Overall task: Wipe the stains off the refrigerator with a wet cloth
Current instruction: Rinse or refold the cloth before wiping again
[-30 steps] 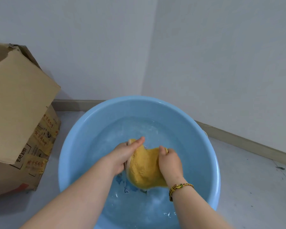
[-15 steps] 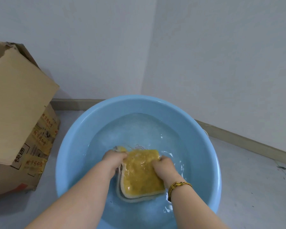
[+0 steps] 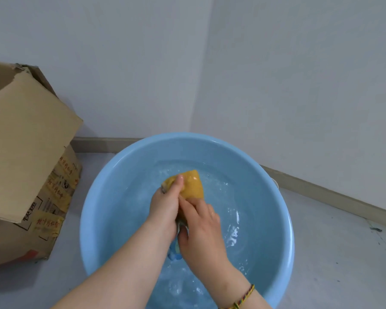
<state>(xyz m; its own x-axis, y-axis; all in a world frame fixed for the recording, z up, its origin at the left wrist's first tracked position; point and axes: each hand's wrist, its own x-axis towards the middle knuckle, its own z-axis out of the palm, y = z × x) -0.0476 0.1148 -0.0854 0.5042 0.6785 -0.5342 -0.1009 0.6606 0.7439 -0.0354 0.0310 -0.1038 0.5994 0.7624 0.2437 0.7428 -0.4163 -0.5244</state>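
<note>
Each grip, left hand (image 3: 165,205) and right hand (image 3: 201,224), clenches the cloth (image 3: 193,182); wringing may splash water (image 3: 245,197) past the three-o'clock rim of the basin (image 3: 290,233).

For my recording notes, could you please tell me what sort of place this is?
Probably an indoor room corner: white walls meeting, a blue basin and a cardboard box on the grey floor.

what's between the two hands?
The yellow cloth, bunched up: the left hand and right hand both grip it over the water in the blue basin. Shown in the head view.
</note>
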